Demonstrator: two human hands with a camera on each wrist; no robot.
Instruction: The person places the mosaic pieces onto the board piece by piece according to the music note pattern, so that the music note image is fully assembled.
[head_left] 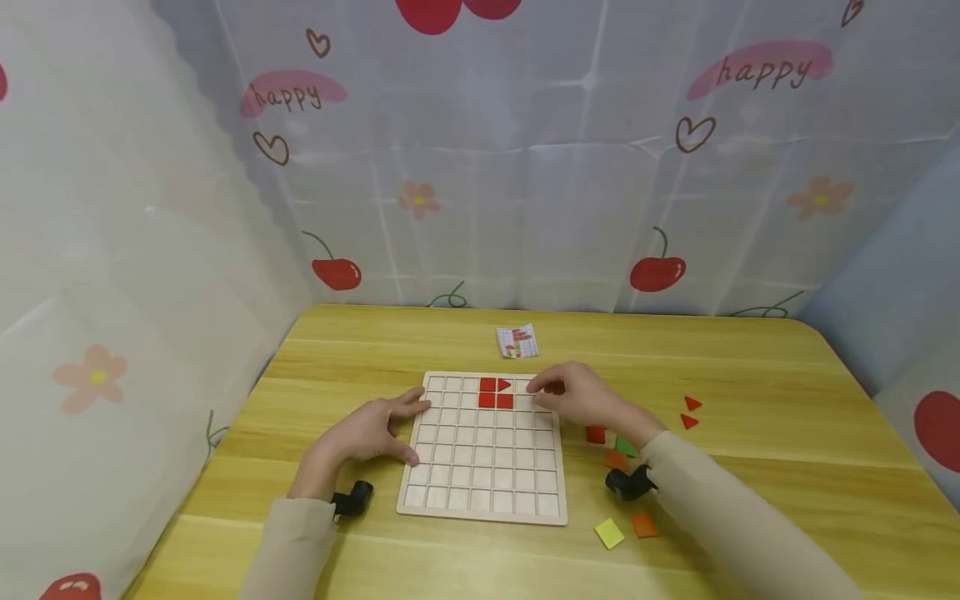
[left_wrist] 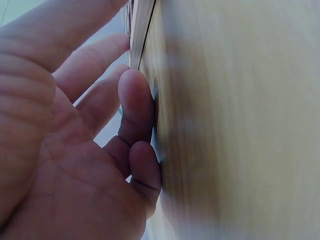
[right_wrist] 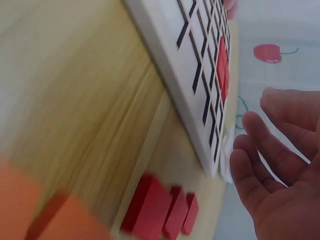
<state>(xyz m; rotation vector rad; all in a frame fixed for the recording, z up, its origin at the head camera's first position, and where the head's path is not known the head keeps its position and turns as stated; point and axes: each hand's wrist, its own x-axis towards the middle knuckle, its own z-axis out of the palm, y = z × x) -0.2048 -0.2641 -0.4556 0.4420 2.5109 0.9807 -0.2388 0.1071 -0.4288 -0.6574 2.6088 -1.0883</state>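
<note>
A light wooden grid board point(head_left: 483, 454) lies on the table. Three red square tiles point(head_left: 487, 400) and a red triangle tile point(head_left: 503, 385) sit in cells near its far edge. My left hand point(head_left: 367, 429) rests at the board's left side, thumb and fingertips against the edge; the left wrist view shows its fingers point(left_wrist: 136, 95) bent loosely beside the rim. Over the board's far right corner hovers my right hand point(head_left: 573, 396), thumb and index finger apart. The right wrist view shows its fingers point(right_wrist: 267, 145) loosely bent with no tile between them.
Two red triangles point(head_left: 692, 412) lie on the table at right. Beside the board, partly under the right forearm, are a red tile point(head_left: 596, 434), a green piece point(head_left: 626, 447) and orange tiles point(head_left: 644, 525). A yellow tile point(head_left: 609, 533) lies nearer. A pattern card point(head_left: 517, 341) lies behind the board.
</note>
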